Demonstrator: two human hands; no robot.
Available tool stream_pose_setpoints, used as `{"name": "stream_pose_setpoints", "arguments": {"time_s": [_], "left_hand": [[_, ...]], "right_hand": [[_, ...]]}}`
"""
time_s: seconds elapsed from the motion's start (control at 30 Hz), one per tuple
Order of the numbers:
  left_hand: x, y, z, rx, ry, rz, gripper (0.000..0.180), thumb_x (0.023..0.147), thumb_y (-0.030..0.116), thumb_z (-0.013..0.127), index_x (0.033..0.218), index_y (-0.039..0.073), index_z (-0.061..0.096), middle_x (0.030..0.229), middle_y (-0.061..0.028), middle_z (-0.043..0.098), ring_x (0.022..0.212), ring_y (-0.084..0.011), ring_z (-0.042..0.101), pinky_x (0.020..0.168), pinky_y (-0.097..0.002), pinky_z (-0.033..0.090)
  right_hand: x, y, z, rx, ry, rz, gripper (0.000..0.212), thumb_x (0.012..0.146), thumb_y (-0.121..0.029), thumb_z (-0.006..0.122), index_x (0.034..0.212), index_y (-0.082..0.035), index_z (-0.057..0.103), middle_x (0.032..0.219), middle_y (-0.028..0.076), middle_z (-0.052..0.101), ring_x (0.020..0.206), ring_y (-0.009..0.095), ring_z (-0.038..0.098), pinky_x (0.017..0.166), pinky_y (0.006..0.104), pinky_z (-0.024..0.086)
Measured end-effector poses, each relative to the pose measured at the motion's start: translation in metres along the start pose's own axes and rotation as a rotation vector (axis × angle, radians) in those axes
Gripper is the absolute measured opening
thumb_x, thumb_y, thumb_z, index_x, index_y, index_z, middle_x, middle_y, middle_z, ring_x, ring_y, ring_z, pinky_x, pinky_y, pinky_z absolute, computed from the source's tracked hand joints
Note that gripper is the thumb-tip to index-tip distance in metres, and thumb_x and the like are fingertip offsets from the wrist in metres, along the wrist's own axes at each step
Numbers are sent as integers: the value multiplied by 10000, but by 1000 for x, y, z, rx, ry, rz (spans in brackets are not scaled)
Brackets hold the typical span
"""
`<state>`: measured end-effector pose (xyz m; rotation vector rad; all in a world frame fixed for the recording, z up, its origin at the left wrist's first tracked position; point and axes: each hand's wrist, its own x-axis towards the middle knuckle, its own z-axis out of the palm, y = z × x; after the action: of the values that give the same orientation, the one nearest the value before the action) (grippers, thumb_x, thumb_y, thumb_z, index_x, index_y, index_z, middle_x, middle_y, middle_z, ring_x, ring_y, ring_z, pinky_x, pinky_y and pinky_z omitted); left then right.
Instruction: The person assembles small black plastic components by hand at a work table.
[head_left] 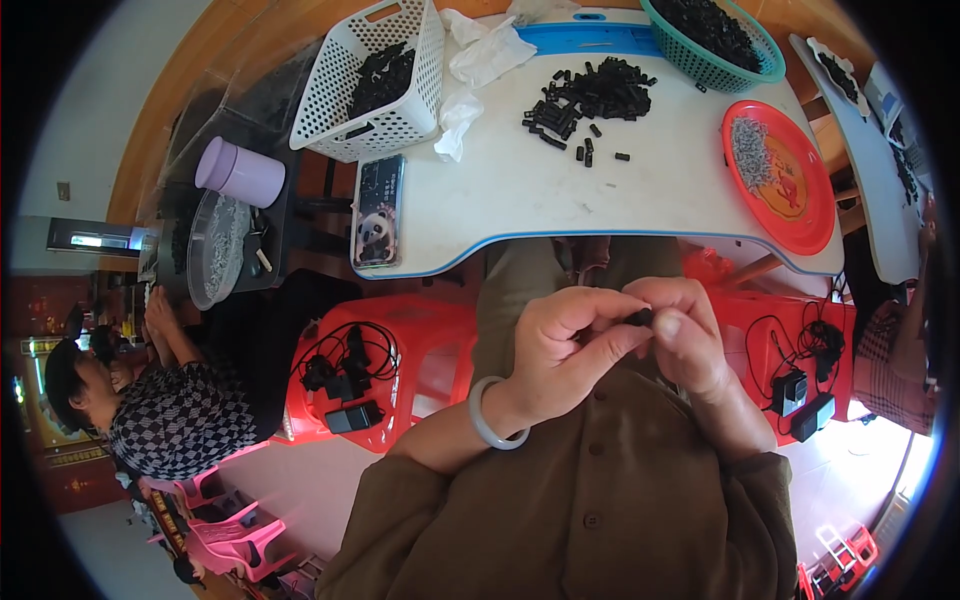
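One black piece (pixel 638 317) sits between pinching fingertips (pixel 667 325).

**Steep fisheye view from the head**

Worn on the head, the camera looks down from close above the hands (pixel 565 350); the desk (pixel 470 200) spreads from 11 to 2 o'clock, the brown shirt (pixel 520 500) fills 6 o'clock.

Glossy plastic plate (pixel 806 150), matt cloth shirt (pixel 640 500)

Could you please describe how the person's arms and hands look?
The left hand and right hand are bare, without gloves. A smooth, pale grey bangle circles the left wrist; none shows on the right. Brown sleeves end near the elbows.
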<state>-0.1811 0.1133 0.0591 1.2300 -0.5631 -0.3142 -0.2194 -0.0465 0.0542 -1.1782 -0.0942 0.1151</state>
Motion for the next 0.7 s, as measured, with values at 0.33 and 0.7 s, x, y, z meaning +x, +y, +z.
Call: {"name": "stream_pose_setpoints", "arguments": {"time_s": [0.33, 0.7], "left_hand": [[3, -3, 0, 207, -24, 111, 101, 832, -29, 663, 931, -8, 662, 772, -73, 654, 684, -144, 659, 599, -239, 507], [4, -8, 0, 172, 33, 48, 126, 812, -35, 696, 933, -17, 668, 775, -37, 625, 670, -78, 577, 585, -199, 445]], "right_hand": [[2, 8, 3, 230, 57, 138, 146, 819, -124, 606, 732, -7, 614, 612, -43, 470, 564, 40, 375, 506, 233, 284], [1, 16, 6, 307, 108, 118, 160, 859, -145, 613, 772, -13, 631, 637, -44, 506, 566, 41, 410, 507, 217, 311]]}}
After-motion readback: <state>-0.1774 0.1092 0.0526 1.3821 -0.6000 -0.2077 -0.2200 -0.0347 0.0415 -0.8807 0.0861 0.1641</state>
